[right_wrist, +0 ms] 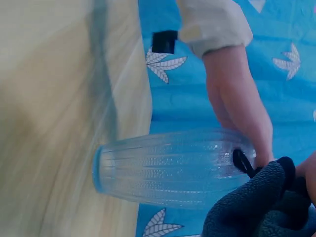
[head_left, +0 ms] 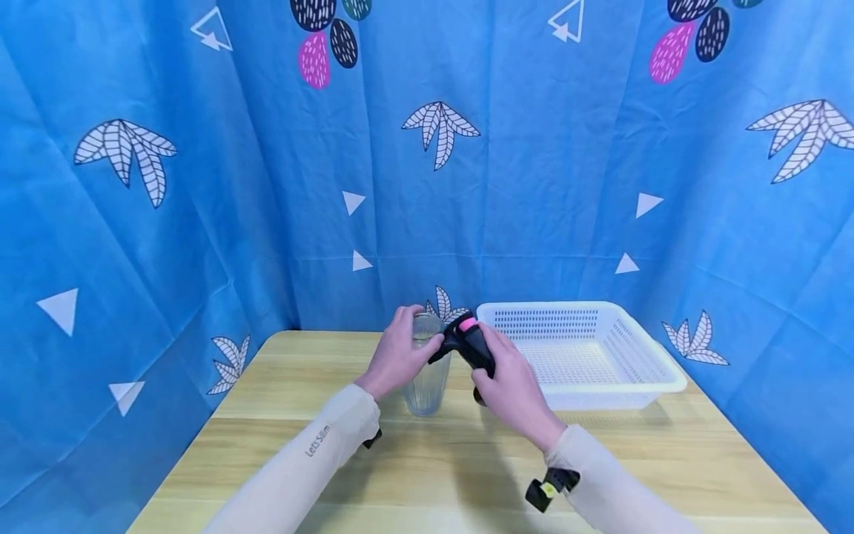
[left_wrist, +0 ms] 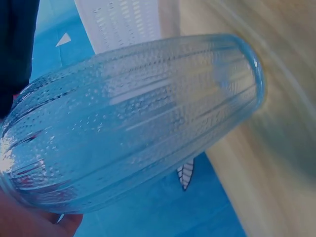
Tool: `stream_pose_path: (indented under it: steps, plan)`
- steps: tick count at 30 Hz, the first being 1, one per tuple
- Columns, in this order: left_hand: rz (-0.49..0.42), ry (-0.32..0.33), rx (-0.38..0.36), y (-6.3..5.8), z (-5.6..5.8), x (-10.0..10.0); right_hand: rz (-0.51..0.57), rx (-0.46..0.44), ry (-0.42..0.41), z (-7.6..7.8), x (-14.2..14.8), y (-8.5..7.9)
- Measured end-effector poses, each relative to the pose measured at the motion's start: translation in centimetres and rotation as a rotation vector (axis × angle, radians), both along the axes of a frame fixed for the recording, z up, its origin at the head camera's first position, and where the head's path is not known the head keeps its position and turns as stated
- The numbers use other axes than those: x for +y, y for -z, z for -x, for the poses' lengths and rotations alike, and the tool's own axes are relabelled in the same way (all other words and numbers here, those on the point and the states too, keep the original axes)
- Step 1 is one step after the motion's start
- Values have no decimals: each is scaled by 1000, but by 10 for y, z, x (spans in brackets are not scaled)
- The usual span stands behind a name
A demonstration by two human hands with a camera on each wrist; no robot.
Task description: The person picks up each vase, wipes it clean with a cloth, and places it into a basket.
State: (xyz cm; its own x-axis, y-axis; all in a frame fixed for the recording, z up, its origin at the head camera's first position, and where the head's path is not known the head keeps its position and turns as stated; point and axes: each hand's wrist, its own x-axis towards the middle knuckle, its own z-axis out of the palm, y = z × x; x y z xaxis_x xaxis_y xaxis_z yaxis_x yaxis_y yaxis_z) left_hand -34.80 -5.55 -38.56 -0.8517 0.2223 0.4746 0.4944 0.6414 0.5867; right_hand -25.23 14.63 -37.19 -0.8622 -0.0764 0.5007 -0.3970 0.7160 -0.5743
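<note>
A tall clear ribbed glass vase (head_left: 425,386) stands upright on the table, its mouth partly hidden by my left hand (head_left: 400,348). That hand grips it near the rim, the fingers behind it. My right hand (head_left: 512,374) holds a dark, fabric-textured item (head_left: 472,345) with a pink patch, just right of the vase. Part of this item reaches left to my left thumb, across the vase's upper side. In the right wrist view, the dark item (right_wrist: 247,205) shows a rounded, finger-like end and a thin black loop by the vase's mouth. Its exact kind is unclear.
A white perforated plastic basket (head_left: 657,384) stands at the back right of the wooden table (head_left: 414,482), behind my right hand. Blue patterned cloth (head_left: 427,208) hangs around the table's back and sides. Black straps sit on both sleeves.
</note>
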Motion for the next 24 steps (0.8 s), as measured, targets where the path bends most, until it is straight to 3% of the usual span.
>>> stream_pose_path:
  steps: [6,12,19,24]
  plan:
    - [5,-11,7,3,0,2,84,-54,37,28,-11,-4]
    - [15,-3,1,1,-2,1,52,-80,22,49,-26,-2]
    - [-5,31,-52,0,-3,-1,30,-183,19,59,-34,0]
    - [-38,67,-118,-2,-3,-7,4,-247,8,62,-36,15]
